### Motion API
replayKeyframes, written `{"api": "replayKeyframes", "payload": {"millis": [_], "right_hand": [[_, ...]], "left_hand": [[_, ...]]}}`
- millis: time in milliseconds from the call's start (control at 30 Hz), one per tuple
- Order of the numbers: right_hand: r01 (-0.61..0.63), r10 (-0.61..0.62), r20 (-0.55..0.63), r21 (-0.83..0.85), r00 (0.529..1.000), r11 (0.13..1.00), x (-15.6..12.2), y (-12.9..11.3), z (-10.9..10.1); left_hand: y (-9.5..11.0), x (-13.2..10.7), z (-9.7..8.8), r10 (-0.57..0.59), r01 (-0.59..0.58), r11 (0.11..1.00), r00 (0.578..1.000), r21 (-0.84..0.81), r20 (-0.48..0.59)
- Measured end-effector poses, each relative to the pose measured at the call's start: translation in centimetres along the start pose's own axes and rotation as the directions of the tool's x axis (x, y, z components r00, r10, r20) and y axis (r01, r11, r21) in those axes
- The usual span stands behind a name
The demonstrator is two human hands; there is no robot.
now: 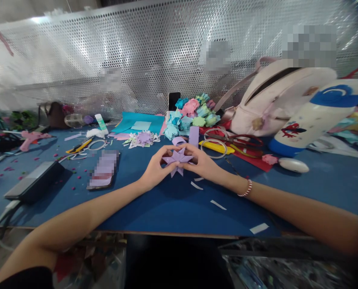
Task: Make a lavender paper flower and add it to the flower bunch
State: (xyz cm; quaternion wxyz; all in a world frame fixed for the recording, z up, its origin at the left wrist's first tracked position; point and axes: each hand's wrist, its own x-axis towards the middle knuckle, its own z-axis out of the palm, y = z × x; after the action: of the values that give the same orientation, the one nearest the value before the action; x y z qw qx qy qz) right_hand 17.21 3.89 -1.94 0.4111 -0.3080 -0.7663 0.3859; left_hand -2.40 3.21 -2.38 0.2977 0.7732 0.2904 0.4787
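Between my two hands, just above the blue table [166, 210], is a purple folded paper star [179, 158] with several points. My left hand [158, 166] pinches its left side with thumb and fingers. On the other side my right hand [202, 163] grips it the same way, and the two thumbs nearly meet at its middle. A purple paper strip [193, 136] stands out just behind my right hand. Thin white paper scraps [197, 186] lie below and to the right of the star.
A phone [104, 170] and a dark box-shaped device [34, 180] with a cable lie left. Behind are a yellow cutter [80, 146], crumpled-looking paper flowers [193, 114] and teal sheets [141, 123]. A pink bag [266, 96], a white-and-blue bottle [314, 118] and scissors [245, 146] lie right.
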Motion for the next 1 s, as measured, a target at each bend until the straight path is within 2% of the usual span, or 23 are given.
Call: {"api": "replayKeyframes", "payload": {"millis": [367,467,667,1000], "right_hand": [[-0.063,0.061,0.022,0.110,0.998,0.992,-0.15,-0.53,0.24],[-0.074,0.071,0.028,0.106,0.997,0.992,-0.13,-0.42,0.24],[-0.071,0.072,-0.005,0.093,0.997,0.993,0.04,-0.01,0.16],[-0.062,0.066,-0.056,0.065,0.996,0.996,0.11,0.25,0.16]], "left_hand": [[0.09,-0.03,0.11,0.008,-0.008,1.000,0.999,0.020,0.044],[0.04,0.00,0.07,-0.038,0.038,0.999,0.999,-0.016,0.033],[-0.15,0.08,0.07,-0.174,0.175,0.963,0.985,-0.203,0.021],[0.24,0.14,0.10,-0.196,0.188,0.954,0.981,-0.233,-0.012]]}}
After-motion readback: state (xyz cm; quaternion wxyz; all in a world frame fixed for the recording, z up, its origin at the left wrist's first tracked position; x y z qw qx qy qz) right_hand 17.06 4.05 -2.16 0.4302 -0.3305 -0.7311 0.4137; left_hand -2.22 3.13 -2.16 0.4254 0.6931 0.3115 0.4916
